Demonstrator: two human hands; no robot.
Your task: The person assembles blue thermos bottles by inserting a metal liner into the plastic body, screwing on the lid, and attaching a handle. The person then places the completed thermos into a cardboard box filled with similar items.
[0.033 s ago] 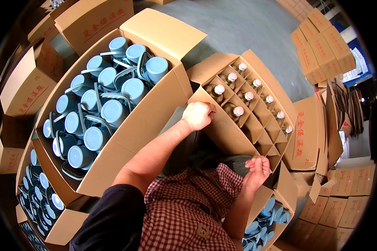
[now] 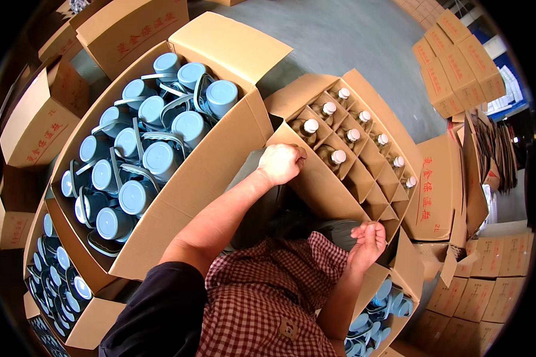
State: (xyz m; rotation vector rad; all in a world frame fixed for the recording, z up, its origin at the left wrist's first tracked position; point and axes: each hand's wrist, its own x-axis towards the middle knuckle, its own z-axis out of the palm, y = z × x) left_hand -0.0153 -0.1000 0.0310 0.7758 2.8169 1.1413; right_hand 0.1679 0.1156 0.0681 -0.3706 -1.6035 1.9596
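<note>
In front of me a cardboard box (image 2: 320,191) with a divider grid holds several clear or silvery bottles (image 2: 308,132) with white caps; its nearer cells hold none. My left hand (image 2: 281,163) is closed over the upper edge of the box's near wall, by its left corner. By the near right corner, my right hand (image 2: 367,244) has its fingers curled in; whether they grip the carton's edge is hidden. To the left, a large open carton (image 2: 190,199) is packed with light-blue lidded jugs (image 2: 162,159) with loop handles, touched by neither hand.
More blue jugs fill cartons at lower left (image 2: 98,324) and lower right (image 2: 406,271). Open boxes (image 2: 36,128) crowd the far left. Closed cartons (image 2: 458,68) are stacked at the far right, near flattened cardboard (image 2: 501,154). Grey floor (image 2: 345,35) shows beyond the boxes.
</note>
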